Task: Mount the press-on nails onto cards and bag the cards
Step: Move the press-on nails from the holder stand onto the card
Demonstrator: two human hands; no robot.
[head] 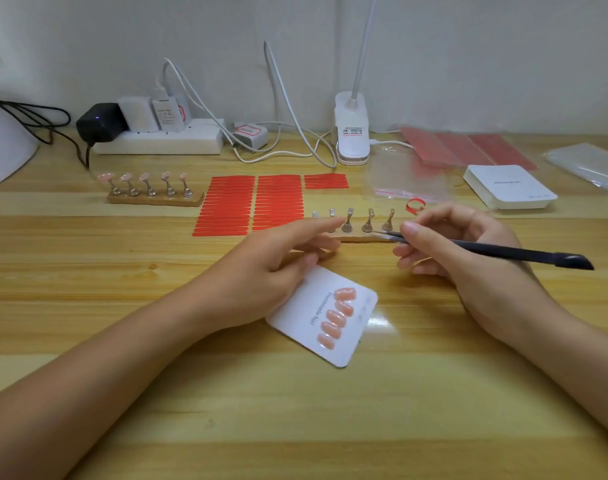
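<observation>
A white card (354,327) lies on the wooden table in front of me with several peach press-on nails (334,318) stuck on it in a column. My left hand (278,261) rests on the card's upper left corner, fingers stretched toward the near nail stand (361,226), whose metal holders are bare. My right hand (448,247) pinches black tweezers (503,252), their tip pointing left at the stand's base. A second stand (153,190) at the left carries several pink nails.
Sheets of red adhesive strips (254,206) lie behind the near stand. A stack of white cards (508,185), clear bags (406,178) and red sheets (468,148) sit at the right. A power strip (164,140), cables and a clip lamp (352,133) line the wall.
</observation>
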